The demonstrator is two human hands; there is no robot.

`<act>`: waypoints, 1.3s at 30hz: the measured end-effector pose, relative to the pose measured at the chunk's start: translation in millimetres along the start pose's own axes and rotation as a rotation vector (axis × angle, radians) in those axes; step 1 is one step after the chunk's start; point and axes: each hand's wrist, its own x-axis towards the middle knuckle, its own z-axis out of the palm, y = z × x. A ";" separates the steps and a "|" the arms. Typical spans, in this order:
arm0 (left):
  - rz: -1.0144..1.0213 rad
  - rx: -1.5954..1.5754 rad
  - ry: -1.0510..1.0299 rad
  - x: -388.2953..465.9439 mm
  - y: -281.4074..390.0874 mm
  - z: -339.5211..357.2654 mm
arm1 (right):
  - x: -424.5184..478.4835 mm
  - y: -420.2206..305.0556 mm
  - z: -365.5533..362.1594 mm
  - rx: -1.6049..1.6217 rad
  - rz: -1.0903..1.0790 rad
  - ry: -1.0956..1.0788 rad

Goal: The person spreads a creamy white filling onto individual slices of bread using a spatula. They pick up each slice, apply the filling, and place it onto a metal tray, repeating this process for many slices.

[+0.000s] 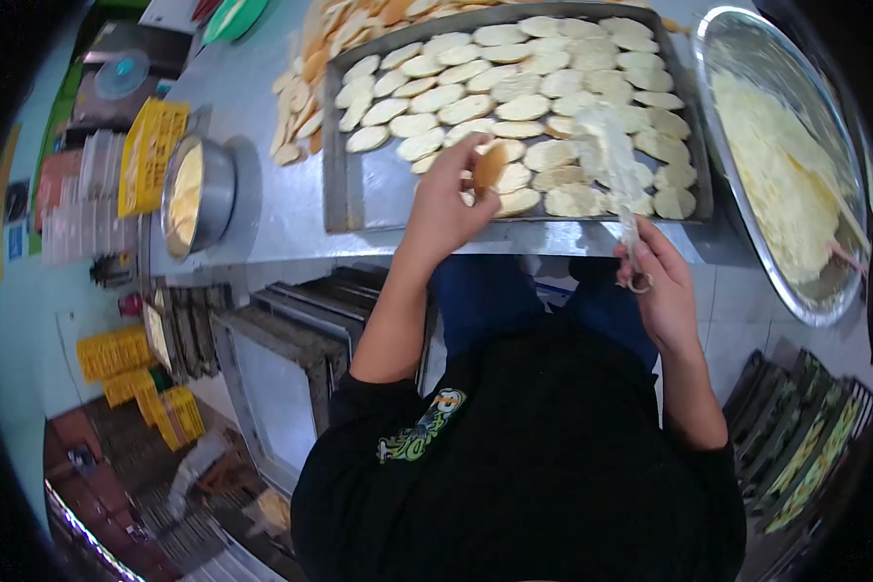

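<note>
My left hand holds a bread slice on its edge, brown crust outward, over the lower middle of a metal baking tray. Rows of oval bread slices coated with pale cream lie in the tray. At the tray's near right edge, my right hand grips the handle of a cream-smeared spatula. Its blade extends over the slices. To the right stands a big oval metal basin of pale yellow cream, with utensil handles in it.
Uncoated bread slices are heaped behind and left of the tray on the metal table. A metal bowl with yellow contents and a yellow box stand at the left. Stacked trays are below; a rack stands lower right.
</note>
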 end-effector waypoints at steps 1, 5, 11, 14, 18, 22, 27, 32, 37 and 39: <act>-0.042 -0.081 0.090 -2.8 -15.2 -8.8 | -0.5 0.1 -2.4 0.016 -0.002 0.006; -0.115 -0.197 0.329 -11.1 -83.0 -64.6 | 1.1 4.7 -5.9 0.049 0.001 -0.005; -0.266 -0.021 0.406 1.5 -137.3 -101.1 | 2.7 1.1 -5.8 0.077 -0.015 -0.003; -0.323 0.162 0.329 8.0 -162.7 -101.4 | 1.6 0.4 -5.2 0.061 -0.017 -0.006; -0.374 0.349 0.259 18.5 -161.8 -92.0 | -3.3 2.1 -11.1 0.046 -0.018 0.025; -0.246 0.572 0.315 15.4 -160.6 -87.9 | -5.3 2.7 -15.3 0.038 -0.029 0.051; -0.210 0.610 0.351 8.5 -152.4 -84.9 | -2.4 3.1 -17.3 0.049 -0.011 0.059; -0.323 0.529 0.319 11.8 -151.6 -86.2 | 1.4 4.7 -10.9 0.040 -0.022 0.053; -0.212 0.560 0.353 10.3 -150.9 -89.0 | 5.1 3.2 -8.5 0.006 -0.023 0.049; -0.134 0.611 0.388 9.6 -145.4 -93.3 | 6.2 2.0 -8.0 0.005 -0.015 0.047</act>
